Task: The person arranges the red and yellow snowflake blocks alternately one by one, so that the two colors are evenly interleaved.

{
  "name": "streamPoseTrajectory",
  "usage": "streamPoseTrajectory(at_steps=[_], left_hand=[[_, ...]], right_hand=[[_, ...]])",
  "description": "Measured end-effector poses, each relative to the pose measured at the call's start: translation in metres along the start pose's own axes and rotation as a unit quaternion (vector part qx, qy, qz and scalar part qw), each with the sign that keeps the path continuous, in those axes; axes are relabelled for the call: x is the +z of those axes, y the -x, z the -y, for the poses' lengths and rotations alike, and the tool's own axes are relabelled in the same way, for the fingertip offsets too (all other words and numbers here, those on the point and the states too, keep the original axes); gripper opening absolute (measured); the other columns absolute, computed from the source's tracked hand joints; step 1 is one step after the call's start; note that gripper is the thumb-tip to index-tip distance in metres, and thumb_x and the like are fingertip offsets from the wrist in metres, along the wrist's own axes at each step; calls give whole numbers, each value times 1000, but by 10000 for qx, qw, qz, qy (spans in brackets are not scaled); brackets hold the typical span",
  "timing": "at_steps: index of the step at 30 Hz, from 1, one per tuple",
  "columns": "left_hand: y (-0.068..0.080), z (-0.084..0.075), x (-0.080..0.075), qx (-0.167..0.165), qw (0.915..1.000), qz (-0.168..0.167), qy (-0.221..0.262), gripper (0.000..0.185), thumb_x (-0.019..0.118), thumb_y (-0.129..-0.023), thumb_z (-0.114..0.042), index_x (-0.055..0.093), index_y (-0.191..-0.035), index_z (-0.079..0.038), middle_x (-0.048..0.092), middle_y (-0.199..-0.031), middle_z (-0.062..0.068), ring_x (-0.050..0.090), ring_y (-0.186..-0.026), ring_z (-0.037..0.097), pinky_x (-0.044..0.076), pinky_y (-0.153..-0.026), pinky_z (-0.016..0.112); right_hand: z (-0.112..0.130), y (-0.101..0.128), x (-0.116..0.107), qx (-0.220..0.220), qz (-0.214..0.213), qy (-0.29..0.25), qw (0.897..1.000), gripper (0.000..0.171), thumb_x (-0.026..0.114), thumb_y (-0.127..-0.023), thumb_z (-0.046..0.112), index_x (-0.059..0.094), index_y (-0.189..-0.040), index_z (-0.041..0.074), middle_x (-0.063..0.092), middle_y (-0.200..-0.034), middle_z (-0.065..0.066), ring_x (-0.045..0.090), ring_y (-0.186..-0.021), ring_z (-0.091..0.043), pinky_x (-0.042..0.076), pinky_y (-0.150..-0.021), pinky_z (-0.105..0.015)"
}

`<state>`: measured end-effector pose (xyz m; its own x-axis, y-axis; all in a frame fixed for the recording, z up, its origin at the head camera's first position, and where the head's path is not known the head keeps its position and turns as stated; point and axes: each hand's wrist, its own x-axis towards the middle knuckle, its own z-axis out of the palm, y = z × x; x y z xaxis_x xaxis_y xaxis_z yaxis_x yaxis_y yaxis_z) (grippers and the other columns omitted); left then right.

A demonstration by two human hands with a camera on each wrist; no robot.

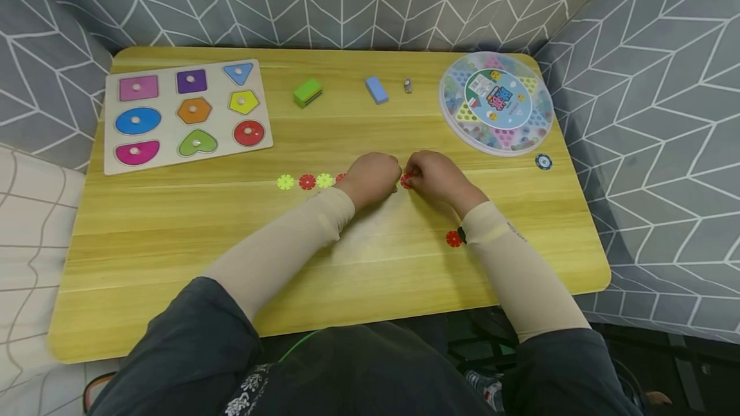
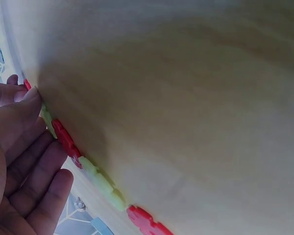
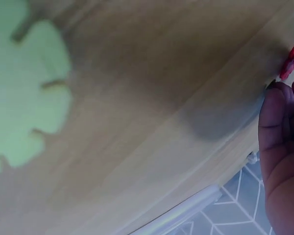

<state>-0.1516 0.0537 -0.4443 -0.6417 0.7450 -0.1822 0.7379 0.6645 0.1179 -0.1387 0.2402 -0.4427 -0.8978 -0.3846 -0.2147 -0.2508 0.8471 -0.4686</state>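
Several notched, flower-shaped plastic discs, yellow-green and red by turns, form a row across the middle of the table; a yellow-green disc is at its left end. My left hand covers part of the row. In the left wrist view its thumb and finger pinch a yellow-green disc beside a red disc. Close by on the right, my right hand pinches another red disc at its fingertips. A loose red disc lies by the right wrist. A yellow-green disc looms close in the right wrist view.
A knob puzzle board with coloured shapes lies at the back left. Along the back are a green block, a blue block and a small metallic piece. A round game case and a round chip are at the right.
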Motion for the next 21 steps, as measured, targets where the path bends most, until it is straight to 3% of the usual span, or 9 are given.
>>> streamPoseTrajectory(at_steps=[5, 10, 16, 21], left_hand=[[-1, -1, -1, 73, 9999, 54, 51, 20, 74, -97, -27, 75, -101, -8, 70, -102, 6, 69, -90, 25, 58, -82, 41], [-2, -1, 0, 150, 9997, 109, 153, 20, 74, -98, -27, 75, -105, -9, 70, -103, 6, 69, -93, 24, 57, -86, 40], [-3, -7, -3, 173, 9994, 113, 274, 22, 71, -100, -29, 74, -109, -9, 68, -106, 6, 67, -96, 24, 56, -87, 39], [-8, -15, -8, 315, 9993, -80, 208, 19, 68, -101, -27, 75, -108, -10, 68, -104, 5, 66, -94, 23, 55, -86, 39]], right_hand=[[-5, 15, -14, 232, -291, -13, 9993, 18, 66, -101, 18, 69, -108, 2, 66, -103, -12, 60, -93, -29, 50, -89, -46], [-15, 45, -38, 538, -369, -197, 9977, 24, 65, -103, 23, 67, -114, 1, 66, -107, -14, 61, -98, -31, 49, -88, -50], [-33, 87, -47, 874, 29, -396, 9954, 31, 62, -105, 25, 65, -122, -1, 65, -114, -17, 60, -104, -34, 48, -91, -53], [-43, 108, -36, 899, 529, -403, 9937, 30, 70, -99, 11, 66, -125, -4, 65, -117, -20, 60, -106, -37, 48, -95, -55]])
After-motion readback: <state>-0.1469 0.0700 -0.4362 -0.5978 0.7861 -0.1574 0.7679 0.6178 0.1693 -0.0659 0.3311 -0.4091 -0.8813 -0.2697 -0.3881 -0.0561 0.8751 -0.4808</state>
